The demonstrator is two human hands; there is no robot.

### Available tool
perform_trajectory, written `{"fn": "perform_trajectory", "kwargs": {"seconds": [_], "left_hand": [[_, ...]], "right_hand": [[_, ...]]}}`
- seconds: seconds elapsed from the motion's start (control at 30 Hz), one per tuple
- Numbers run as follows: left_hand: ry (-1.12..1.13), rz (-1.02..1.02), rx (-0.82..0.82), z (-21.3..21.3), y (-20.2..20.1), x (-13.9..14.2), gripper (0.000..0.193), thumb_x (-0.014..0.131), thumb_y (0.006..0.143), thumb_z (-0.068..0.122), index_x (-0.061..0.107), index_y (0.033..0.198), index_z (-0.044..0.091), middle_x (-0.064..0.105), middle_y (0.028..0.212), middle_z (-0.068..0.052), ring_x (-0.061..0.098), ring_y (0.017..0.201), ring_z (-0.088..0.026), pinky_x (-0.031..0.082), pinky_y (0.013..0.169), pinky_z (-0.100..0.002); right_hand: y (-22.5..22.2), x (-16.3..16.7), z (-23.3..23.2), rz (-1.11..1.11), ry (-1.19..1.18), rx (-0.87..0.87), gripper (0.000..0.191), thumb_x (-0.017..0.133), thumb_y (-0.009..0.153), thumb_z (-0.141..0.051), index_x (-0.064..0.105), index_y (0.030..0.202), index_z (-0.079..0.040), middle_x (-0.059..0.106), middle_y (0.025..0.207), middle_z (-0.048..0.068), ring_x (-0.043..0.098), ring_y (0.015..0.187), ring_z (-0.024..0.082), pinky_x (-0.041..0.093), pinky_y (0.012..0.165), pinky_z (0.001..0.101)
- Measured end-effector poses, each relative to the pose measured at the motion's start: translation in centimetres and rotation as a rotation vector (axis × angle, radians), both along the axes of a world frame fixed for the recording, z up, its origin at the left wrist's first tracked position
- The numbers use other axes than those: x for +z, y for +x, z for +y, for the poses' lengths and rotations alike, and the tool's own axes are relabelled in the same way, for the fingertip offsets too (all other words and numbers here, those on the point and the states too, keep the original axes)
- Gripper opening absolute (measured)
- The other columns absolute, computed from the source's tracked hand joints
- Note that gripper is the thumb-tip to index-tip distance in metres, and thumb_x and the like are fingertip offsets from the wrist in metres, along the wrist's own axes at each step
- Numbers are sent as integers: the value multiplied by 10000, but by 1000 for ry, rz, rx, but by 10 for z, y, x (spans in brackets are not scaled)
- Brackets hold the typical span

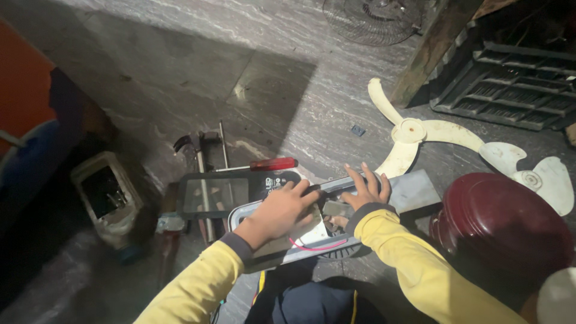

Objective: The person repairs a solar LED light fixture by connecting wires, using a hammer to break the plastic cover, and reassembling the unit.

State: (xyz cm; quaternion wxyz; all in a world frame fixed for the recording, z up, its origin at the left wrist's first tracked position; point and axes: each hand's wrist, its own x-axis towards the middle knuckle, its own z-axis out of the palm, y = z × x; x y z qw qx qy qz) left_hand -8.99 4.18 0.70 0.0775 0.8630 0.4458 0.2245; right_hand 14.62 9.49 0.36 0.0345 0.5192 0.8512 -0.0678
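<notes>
Fan blades, maroon dome, perhaps pliers, red-handled screwdriver.

A grey, veined stone floor carries everything here. On it lie a cream three-bladed fan blade, a dark red domed motor cover, a red-handled screwdriver, a hammer and a black rectangular frame with a clear pane. A grey flat panel rests beside an opened grey casing. A pale open box, perhaps a housing, sits in shadow at left. A wire fan guard and a black grille lie farther off.
</notes>
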Motion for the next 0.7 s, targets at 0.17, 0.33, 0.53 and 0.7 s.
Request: {"fn": "perform_trajectory", "kwargs": {"seconds": [0.17, 0.33, 0.53, 0.7], "left_hand": [[-165, -56, 27, 1, 0, -5, 471, 726, 870, 315, 552, 1223, 57, 542, 1135, -190, 644, 921, -397, 539, 774, -483], [-136, -94, -39, 8, -2, -7, 522, 731, 843, 299, 499, 1199, -4, 521, 1115, -209, 635, 973, -424, 540, 809, -485], [-299, -236, -20, 0, -6, -7, 504, 705, 848, 247, 501, 1225, -20, 453, 1165, -246, 603, 968, -462, 496, 841, -516], [-304, -287, -63, -4, -13, -4, 444, 661, 912, 238, 496, 1216, -41, 455, 1171, -241, 574, 1089, -436, 493, 908, -481]], "right_hand": [[-3, 5, -1, -27, -3, -6, 512, 868, 633, -516, 788, 1026, -198, 162, 1657, 46, 18, 1538, 348, 11, 1201, 632], [-3, 6, -3, -19, 14, 8, 512, 876, 621, -487, 799, 1023, -180, 151, 1658, 61, 19, 1535, 352, 13, 1192, 631], [-2, 8, -6, 33, 9, -3, 516, 883, 602, -474, 809, 1004, -160, 168, 1654, 57, 28, 1534, 340, 5, 1210, 613], [-3, 9, -6, 46, 10, -3, 524, 889, 601, -466, 810, 992, -127, 191, 1677, 71, 36, 1528, 346, 0, 1206, 608]]}}
